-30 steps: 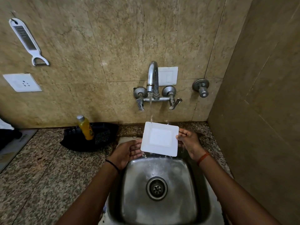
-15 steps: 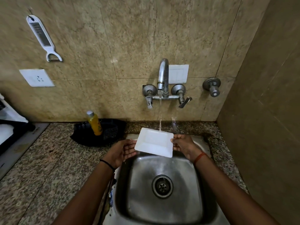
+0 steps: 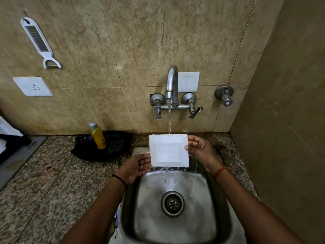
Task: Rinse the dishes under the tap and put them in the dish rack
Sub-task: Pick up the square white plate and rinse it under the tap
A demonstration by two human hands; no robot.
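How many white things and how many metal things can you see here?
White: 4, plate, peeler, socket, switch
Metal: 3, tap, sink, wall valve
Total: 7

I see a white square plate, smooth, looks plastic, wet sheen. Sink brushed steel, dull shine. Tap polished metal. Counter speckled granite. Wall tiles glossy beige stone. Yellow bottle glossy plastic.
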